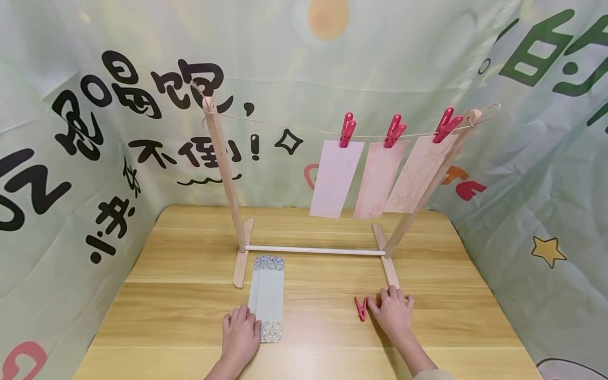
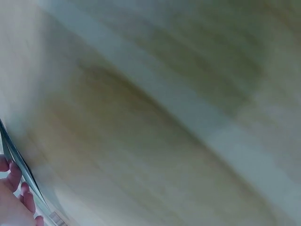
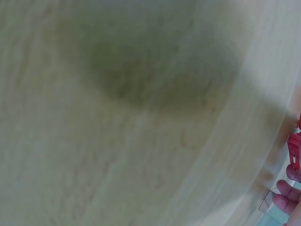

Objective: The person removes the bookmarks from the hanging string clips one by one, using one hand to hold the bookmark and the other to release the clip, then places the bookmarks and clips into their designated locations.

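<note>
Card with blue patterned ends (image 1: 272, 295) lies flat on the wooden table (image 1: 318, 332), along the right side of the left fingers and reaching well past their tips. The left hand (image 1: 241, 336) is palm down, its fingers loosely bent and close together, the thumb at the card's lower left edge; whether they pinch it or merely rest there, I cannot tell. Fingertips also show against the card's edge in the left wrist view.

The right hand (image 1: 393, 312) has its fingers spread and relaxed, with hold of nothing. Just left of its index fingertip lies 1 loose red clothespin (image 1: 361, 309); touching or barely apart, I cannot tell. Only a strip of hand and clothespin shows in the right wrist view, at the edge.

Beyond the fingers of the 2 hands stands a wooden stand (image 1: 227, 179) with 2 posts and a white rod (image 1: 313, 250) low between them; its right foot ends at the right fingertips. String (image 1: 285, 125) joins the post tops. High beyond the right fingers, 3 hanging clips (image 1: 394, 132) hold 3 cards: lilac card (image 1: 336, 179), pink card (image 1: 381, 182) and peach card (image 1: 421, 171). Farthest from the fingers is a printed cloth (image 1: 285, 58).
</note>
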`<state>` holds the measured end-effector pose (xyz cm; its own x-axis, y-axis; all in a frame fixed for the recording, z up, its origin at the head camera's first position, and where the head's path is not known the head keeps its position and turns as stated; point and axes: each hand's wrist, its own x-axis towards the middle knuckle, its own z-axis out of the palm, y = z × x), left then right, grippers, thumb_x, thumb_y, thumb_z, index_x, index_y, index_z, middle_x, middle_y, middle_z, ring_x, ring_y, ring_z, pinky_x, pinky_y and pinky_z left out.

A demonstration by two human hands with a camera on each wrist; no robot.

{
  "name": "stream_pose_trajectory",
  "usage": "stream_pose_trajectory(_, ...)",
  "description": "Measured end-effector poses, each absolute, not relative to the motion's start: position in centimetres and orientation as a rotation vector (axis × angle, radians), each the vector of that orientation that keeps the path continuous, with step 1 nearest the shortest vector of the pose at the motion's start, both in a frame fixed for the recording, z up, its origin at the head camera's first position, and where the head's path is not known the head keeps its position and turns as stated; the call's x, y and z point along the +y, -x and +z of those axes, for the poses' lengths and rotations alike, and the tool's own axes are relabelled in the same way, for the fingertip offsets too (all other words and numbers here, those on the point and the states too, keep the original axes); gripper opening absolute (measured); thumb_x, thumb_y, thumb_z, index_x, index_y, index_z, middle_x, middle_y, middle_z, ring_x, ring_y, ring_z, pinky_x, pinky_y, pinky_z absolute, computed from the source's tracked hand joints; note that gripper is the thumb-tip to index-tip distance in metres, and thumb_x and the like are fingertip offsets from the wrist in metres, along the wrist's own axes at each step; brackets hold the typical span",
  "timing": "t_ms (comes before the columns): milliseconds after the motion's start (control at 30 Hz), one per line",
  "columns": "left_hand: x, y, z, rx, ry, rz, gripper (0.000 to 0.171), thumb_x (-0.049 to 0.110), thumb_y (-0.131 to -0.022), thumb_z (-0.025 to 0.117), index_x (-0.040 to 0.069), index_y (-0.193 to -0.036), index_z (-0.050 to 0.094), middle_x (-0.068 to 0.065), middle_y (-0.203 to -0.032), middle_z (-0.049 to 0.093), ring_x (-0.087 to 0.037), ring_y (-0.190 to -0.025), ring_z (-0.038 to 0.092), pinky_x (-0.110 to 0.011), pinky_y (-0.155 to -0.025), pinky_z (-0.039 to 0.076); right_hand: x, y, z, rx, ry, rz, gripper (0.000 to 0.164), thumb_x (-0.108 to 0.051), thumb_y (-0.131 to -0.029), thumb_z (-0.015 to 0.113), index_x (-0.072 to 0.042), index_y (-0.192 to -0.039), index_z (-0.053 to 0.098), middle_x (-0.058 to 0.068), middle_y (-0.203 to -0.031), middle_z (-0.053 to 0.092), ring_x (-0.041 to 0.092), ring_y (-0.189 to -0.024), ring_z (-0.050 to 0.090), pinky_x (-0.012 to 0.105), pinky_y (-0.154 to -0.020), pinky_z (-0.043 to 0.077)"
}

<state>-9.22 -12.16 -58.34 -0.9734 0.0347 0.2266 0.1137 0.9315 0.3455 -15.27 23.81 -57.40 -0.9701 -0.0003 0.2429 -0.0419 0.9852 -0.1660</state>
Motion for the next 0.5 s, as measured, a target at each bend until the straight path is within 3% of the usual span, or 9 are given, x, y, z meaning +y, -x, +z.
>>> stream_pose_trajectory(500, -12.18, 9.39, -58.58, -2.929, 0.127, -0.441, 0.019, 0.02, -0.082, 0.06, 0.007, -0.069, 0.06, -0.006, -0.089, 0.047, -0.025, -0.089, 0.042, -0.051, -0.087, 0.026, 23.77, 15.38, -57.88, -2.89, -0.026, 0.225, 0.044, -0.043, -0.081, 0.061, 0.0, -0.086, 0.061, 0.015, -0.093, 0.051, 0.033, -0.093, 0.045, 0.056, -0.085, 0.024)
